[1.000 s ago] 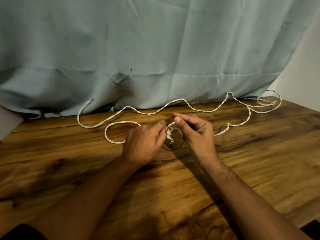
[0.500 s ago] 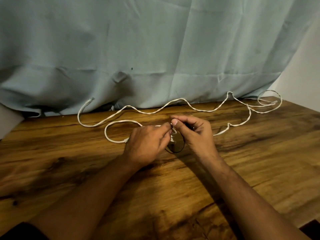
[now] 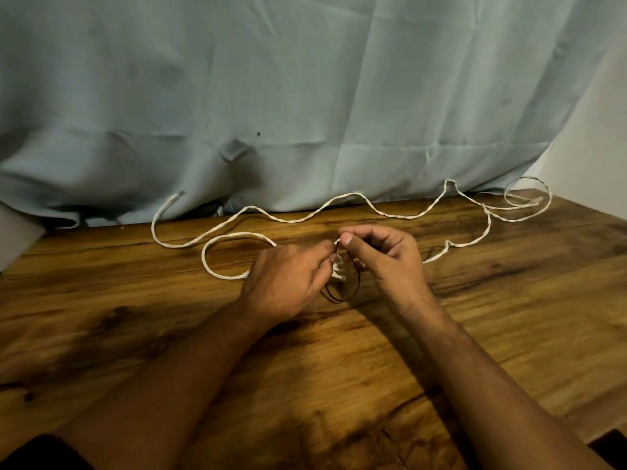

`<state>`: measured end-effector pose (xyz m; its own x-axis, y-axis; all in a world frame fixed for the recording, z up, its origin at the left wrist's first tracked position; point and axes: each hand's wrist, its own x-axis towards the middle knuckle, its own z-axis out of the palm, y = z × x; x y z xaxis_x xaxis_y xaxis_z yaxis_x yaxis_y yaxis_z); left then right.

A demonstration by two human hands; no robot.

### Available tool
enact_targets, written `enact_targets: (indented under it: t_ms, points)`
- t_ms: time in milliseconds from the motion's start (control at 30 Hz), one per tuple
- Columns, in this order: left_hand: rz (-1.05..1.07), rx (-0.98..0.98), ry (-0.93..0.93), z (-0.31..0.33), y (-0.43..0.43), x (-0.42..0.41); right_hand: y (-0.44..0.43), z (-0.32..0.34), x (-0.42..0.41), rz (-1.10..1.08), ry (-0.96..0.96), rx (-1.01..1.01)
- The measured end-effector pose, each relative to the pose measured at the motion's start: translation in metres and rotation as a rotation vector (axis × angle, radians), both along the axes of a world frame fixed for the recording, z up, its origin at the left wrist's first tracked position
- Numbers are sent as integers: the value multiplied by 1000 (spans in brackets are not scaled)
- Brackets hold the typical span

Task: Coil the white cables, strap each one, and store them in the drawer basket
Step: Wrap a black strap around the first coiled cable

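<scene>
Pinching folded white cable (image 3: 338, 268) above the counter (image 3: 509, 300).
Left hand (image 3: 288, 276) and right hand (image 3: 386, 262) fingertip to fingertip, both clamped on it, thin dark loop (image 3: 339, 300) dangling beneath.

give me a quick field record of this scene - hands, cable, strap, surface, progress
left hand: pinches the small white bundle at mid table
right hand: pinches the top of the dark loop, which hangs slack beside the bundle
loose cable: white, uncoiled, snaking along the far side, looped at far right
surface: wooden table
backdrop: pale blue curtain
drawer basket: not in view
progress: bundle looks not yet strapped; loose cable not yet coiled
</scene>
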<state>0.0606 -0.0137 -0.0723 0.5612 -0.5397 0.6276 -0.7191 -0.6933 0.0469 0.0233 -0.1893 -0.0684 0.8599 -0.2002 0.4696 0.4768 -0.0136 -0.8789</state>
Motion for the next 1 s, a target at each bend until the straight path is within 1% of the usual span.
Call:
enact_targets:
  t_ms: [133,400,567,800,833,933,1000]
  points:
    - [-10,22,-21,-1,0,1,-1,2,-2,14,9,42]
    - [-25,9,-11,-1,1,1,-5,6,-5,38,89,-82]
    - [-27,-14,47,1,1,2,1,10,-12,76,82,1]
    - [-43,-40,86,4,2,1,2,14,-15,67,87,39]
    - [-44,-66,108,5,1,1,1,14,-16,60,96,24]
    - [-54,-133,171,7,1,2,0,14,-16,48,133,-106]
    - [-75,-132,187,7,0,2,0,12,-15,65,158,-91]
